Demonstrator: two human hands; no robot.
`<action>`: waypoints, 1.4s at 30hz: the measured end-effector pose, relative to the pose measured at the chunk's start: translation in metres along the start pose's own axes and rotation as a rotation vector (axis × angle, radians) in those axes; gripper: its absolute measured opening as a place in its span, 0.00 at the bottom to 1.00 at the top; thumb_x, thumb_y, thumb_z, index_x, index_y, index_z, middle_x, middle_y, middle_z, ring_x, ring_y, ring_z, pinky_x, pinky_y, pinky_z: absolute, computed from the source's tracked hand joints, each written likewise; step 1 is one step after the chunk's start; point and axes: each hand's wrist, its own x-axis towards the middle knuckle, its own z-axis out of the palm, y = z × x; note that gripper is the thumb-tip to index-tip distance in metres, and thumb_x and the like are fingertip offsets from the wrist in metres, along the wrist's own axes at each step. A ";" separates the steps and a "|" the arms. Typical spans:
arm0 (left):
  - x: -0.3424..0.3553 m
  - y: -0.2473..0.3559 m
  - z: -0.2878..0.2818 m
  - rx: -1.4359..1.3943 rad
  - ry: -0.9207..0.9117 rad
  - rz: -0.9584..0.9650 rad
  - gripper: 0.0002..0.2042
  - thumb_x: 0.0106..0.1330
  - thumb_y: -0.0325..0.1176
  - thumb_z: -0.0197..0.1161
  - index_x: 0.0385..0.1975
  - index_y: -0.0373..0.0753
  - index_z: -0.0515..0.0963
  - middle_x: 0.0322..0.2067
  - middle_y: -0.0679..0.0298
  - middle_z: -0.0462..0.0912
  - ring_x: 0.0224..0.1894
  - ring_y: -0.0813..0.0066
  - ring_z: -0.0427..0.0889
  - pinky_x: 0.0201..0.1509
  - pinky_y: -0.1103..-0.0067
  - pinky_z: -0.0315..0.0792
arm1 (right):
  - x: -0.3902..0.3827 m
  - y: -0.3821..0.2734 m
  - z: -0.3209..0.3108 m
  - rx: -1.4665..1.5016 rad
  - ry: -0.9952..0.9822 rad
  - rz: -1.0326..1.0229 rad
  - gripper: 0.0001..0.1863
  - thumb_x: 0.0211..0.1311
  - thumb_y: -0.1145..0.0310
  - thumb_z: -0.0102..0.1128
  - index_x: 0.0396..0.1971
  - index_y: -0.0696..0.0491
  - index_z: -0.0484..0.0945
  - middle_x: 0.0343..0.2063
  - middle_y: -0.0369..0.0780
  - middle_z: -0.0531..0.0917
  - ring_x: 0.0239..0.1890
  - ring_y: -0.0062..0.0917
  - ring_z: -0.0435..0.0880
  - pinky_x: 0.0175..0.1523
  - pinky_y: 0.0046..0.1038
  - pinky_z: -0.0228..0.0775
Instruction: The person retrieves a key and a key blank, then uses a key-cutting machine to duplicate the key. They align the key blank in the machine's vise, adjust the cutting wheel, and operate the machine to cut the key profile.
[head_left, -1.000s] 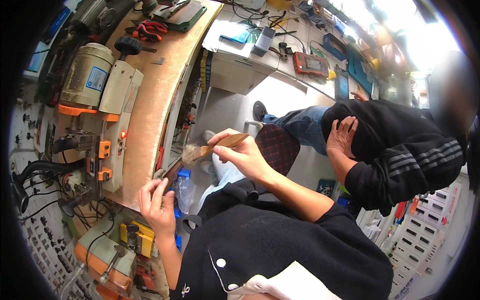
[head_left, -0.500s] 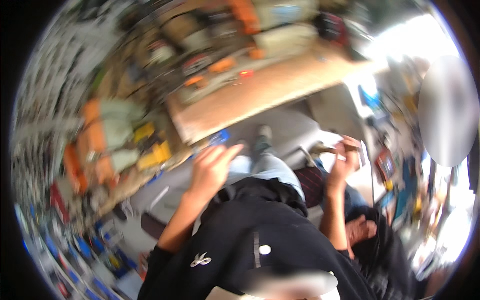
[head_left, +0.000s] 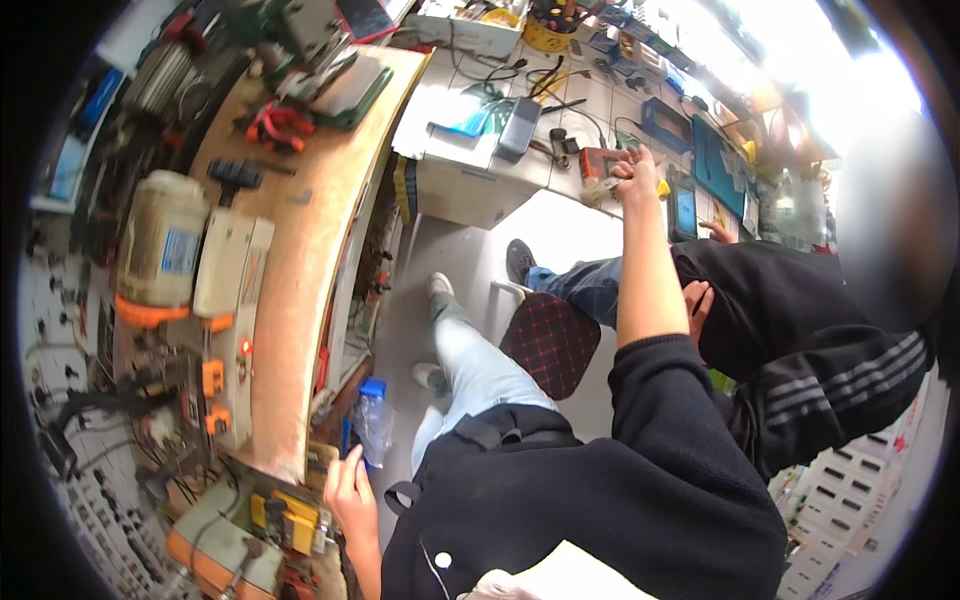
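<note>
My right arm reaches out over the tiled counter (head_left: 540, 178), and the fingers of my right hand (head_left: 636, 172) are closed round what looks like a small brush (head_left: 597, 192), its tan bristles pointing left. The grip itself is partly hidden. Beside those fingers lies a red and grey boxy device (head_left: 600, 162), with a phone-like handheld (head_left: 683, 208) to its right. Low on the left, my left hand (head_left: 352, 495) hangs near the wooden workbench's corner, empty, with its fingers stretched and a little apart.
A wooden workbench (head_left: 300, 340) runs along the left, bearing a machine (head_left: 160, 240) and red-handled pliers (head_left: 280, 128). A seated person in black (head_left: 800, 340) is close on my right. Between us stands a dark checked stool (head_left: 550, 345). A blue-capped plastic bag (head_left: 372, 420) is beside the bench.
My view has turned right, from the workbench toward the tiled counter. My right hand has stretched forward to the counter with the brush, while my left hand has dropped lower beside me.
</note>
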 end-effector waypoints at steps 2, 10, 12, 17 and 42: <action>0.011 0.007 -0.001 0.053 -0.032 -0.005 0.10 0.57 0.22 0.54 0.38 0.36 0.77 0.25 0.54 0.71 0.28 0.56 0.72 0.32 0.68 0.66 | 0.054 -0.025 -0.007 0.084 0.129 0.068 0.19 0.63 0.57 0.47 0.28 0.61 0.69 0.13 0.35 0.64 0.08 0.15 0.50 0.14 0.16 0.44; 0.114 0.085 0.030 0.143 -0.227 0.028 0.09 0.57 0.23 0.55 0.37 0.35 0.77 0.25 0.51 0.73 0.28 0.54 0.74 0.34 0.71 0.68 | 0.223 -0.074 -0.032 0.255 0.434 0.145 0.25 0.58 0.50 0.54 0.36 0.60 0.66 0.15 0.45 0.73 0.07 0.16 0.53 0.11 0.16 0.47; 0.143 0.107 0.041 0.120 -0.284 0.059 0.09 0.57 0.23 0.54 0.38 0.34 0.76 0.26 0.52 0.74 0.29 0.55 0.75 0.35 0.73 0.68 | 0.247 -0.074 -0.030 0.162 0.463 0.092 0.23 0.58 0.52 0.54 0.43 0.53 0.61 0.23 0.52 0.77 0.06 0.16 0.52 0.11 0.16 0.48; 0.189 0.140 0.050 0.149 -0.340 -0.012 0.09 0.57 0.21 0.54 0.38 0.33 0.76 0.27 0.53 0.75 0.29 0.58 0.75 0.35 0.74 0.68 | 0.277 -0.070 -0.015 -0.133 0.440 0.044 0.15 0.59 0.63 0.55 0.41 0.53 0.65 0.24 0.57 0.77 0.08 0.17 0.59 0.11 0.17 0.51; 0.012 0.061 0.052 -0.007 0.420 0.217 0.11 0.52 0.28 0.61 0.36 0.39 0.79 0.23 0.62 0.73 0.29 0.64 0.74 0.39 0.73 0.69 | 0.011 0.089 -0.008 -1.011 -0.038 -0.689 0.17 0.50 0.62 0.55 0.28 0.64 0.77 0.24 0.46 0.81 0.23 0.35 0.80 0.31 0.34 0.71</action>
